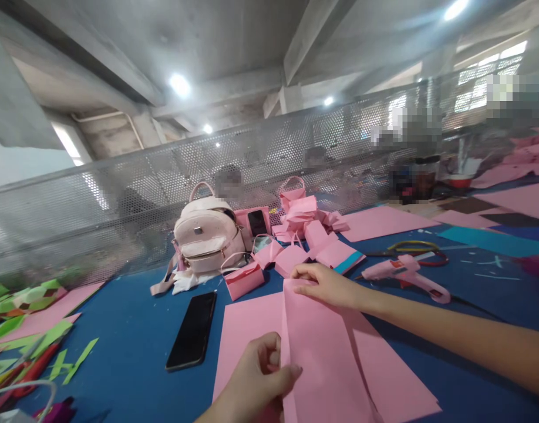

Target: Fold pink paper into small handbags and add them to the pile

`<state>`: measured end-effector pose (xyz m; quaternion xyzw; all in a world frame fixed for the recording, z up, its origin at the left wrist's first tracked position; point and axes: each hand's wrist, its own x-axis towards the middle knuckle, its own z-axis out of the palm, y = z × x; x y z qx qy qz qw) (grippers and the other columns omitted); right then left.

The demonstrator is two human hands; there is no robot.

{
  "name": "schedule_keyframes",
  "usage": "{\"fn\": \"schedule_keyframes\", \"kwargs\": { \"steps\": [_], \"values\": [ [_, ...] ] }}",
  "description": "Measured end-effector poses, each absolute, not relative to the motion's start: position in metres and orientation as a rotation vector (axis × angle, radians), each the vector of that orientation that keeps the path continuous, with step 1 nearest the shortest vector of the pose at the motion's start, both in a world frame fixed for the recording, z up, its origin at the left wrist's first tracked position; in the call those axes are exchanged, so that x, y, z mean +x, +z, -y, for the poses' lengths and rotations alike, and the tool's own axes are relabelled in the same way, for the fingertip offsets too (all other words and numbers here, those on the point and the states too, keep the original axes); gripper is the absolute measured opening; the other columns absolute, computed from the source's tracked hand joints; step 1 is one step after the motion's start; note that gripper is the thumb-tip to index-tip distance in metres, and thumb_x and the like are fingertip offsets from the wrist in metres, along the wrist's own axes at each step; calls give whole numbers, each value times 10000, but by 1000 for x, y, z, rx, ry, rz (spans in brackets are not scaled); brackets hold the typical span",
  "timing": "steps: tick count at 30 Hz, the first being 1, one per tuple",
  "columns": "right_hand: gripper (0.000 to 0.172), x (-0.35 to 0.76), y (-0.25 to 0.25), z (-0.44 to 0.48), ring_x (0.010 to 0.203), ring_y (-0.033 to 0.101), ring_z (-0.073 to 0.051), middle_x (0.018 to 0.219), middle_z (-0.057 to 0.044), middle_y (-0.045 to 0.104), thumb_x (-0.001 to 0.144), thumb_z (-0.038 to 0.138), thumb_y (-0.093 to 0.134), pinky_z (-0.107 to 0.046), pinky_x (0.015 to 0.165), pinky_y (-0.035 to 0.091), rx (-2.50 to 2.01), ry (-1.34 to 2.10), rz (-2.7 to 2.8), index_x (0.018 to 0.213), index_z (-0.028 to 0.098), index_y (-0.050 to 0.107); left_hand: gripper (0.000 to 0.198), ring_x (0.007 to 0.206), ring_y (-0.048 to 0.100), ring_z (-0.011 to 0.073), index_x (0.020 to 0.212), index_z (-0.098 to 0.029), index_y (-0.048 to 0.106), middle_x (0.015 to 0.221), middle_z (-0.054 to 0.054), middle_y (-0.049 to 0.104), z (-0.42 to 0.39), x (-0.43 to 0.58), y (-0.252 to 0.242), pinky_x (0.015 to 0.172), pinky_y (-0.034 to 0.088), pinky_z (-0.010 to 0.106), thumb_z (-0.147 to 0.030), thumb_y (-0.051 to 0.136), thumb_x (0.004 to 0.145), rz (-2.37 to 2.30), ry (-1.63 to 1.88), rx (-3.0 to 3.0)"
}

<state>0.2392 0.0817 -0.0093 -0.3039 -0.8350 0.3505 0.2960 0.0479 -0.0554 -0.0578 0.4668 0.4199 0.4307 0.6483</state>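
Note:
A folded sheet of pink paper (324, 358) stands partly raised over a larger flat pink sheet (247, 320) on the blue table. My left hand (263, 376) is closed on its near left edge, the thumb on the front face and the other fingers curled behind. At the far top corner my right hand (324, 285) pinches the same folded sheet. Just beyond that hand lie several small pink paper bags (291, 258), some with handles. A pink glue gun (408, 276) rests to the right, near scissors (414, 249) with yellow and red handles.
A black phone (192, 332) lies left of the sheets. Behind it stands a cream backpack (210, 235) against a perforated metal screen (155, 194). Green paper scraps (71, 361) and red-handled scissors (34, 373) are at the left edge; more pink sheets (388, 223) lie back right.

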Motion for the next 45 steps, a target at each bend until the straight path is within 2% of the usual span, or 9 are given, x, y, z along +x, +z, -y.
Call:
{"fn": "schedule_keyframes", "kwargs": {
  "steps": [3,7,12,19,30,32,36,40,45],
  "values": [
    [184,240,-15,-84,671,521,-155,726,14,566,852,348,569,-234,587,374,-809,949,2231,894,175,613,485,477,435,57,710,-167,491,552,-58,476,55,47,-60,502,344,183,-470,851,591,-934,998,1051],
    [191,240,-18,-86,755,571,-177,803,-10,619,853,346,569,-249,658,416,-794,970,2222,904,167,609,485,517,542,113,763,-165,552,588,-21,568,54,49,-60,560,418,230,-475,864,559,-937,993,1020],
    [223,243,-16,-86,790,594,-190,840,-33,644,863,360,547,-265,693,436,-776,989,2222,904,152,617,457,534,581,124,793,-155,577,659,19,640,53,54,-60,560,438,232,-436,866,578,-864,1005,982],
    [227,247,-15,-84,723,569,-170,774,-16,619,866,375,550,-255,646,413,-792,987,2215,864,156,610,405,563,609,141,824,-144,606,677,39,662,53,58,-58,595,478,263,-368,864,607,-823,1009,948],
    [268,244,-13,-77,762,568,-186,818,-40,625,880,385,529,-262,651,418,-801,1009,2238,924,141,631,456,660,657,162,930,-146,597,773,56,697,54,58,-46,684,510,290,-358,856,620,-873,940,1053],
    [247,241,-11,-73,772,569,-185,829,-37,627,874,371,536,-257,660,421,-778,1031,2261,912,145,629,446,618,643,138,926,-161,573,733,23,680,50,57,-42,642,514,266,-354,848,633,-918,937,1074],
    [186,234,-10,-69,769,572,-177,837,-24,631,851,317,548,-242,659,421,-712,1089,2327,900,154,624,436,462,547,98,902,-187,525,575,-71,543,33,52,-37,447,470,211,-447,794,677,-1027,987,1109],
    [141,229,-9,-66,785,563,-174,836,-12,626,839,268,549,-239,669,401,-678,1102,2381,872,161,635,445,491,534,91,920,-191,498,581,-81,526,14,45,-35,489,506,226,-433,789,685,-1015,1077,1108],
    [137,229,-13,-66,714,517,-149,777,3,595,851,225,504,-229,609,353,-695,1084,2434,802,168,618,422,450,494,63,848,-188,495,531,-96,495,-1,41,-43,476,453,181,-337,832,640,-1004,1103,1123]
  ]
}}
